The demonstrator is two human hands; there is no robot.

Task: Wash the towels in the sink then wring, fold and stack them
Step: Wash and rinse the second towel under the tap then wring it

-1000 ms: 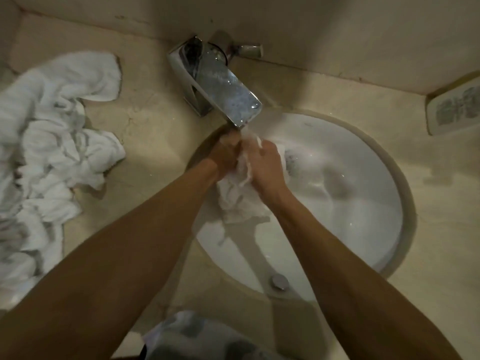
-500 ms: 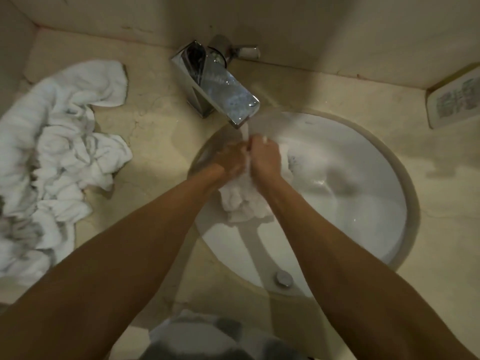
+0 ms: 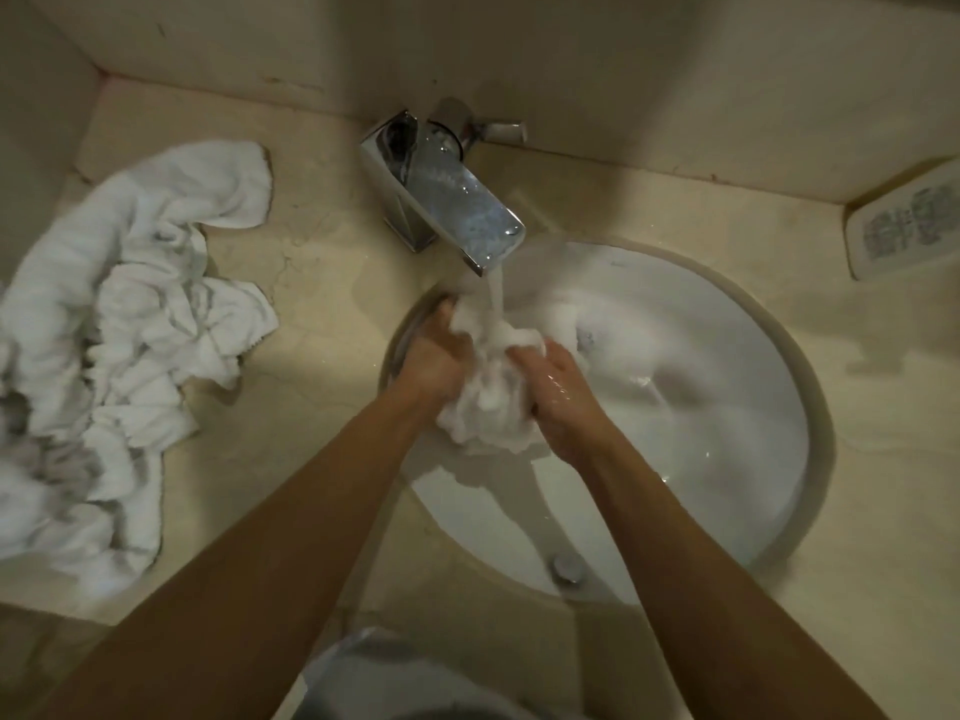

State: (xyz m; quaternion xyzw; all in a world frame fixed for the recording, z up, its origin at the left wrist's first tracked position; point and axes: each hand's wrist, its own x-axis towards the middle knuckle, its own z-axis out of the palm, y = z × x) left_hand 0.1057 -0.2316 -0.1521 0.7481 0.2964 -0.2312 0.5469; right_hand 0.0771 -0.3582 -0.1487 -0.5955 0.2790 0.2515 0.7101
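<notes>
A bunched wet white towel (image 3: pixel 491 402) sits between both hands over the left part of the white round sink (image 3: pixel 727 407). My left hand (image 3: pixel 434 358) grips its left side, fingers curled into the cloth. My right hand (image 3: pixel 561 394) grips its right side. Water runs from the chrome faucet (image 3: pixel 447 200) straight onto the top of the towel. A heap of crumpled white towels (image 3: pixel 109 345) lies on the beige counter to the left of the sink.
The sink drain plug (image 3: pixel 566 566) shows at the basin's near side. A white soap dish or packet (image 3: pixel 904 228) rests at the back right corner. Beige walls close the counter (image 3: pixel 311 304) at the back and left.
My hands have parted a little and shifted on the towel, so more cloth shows between them under the water stream. The view has tilted slightly.
</notes>
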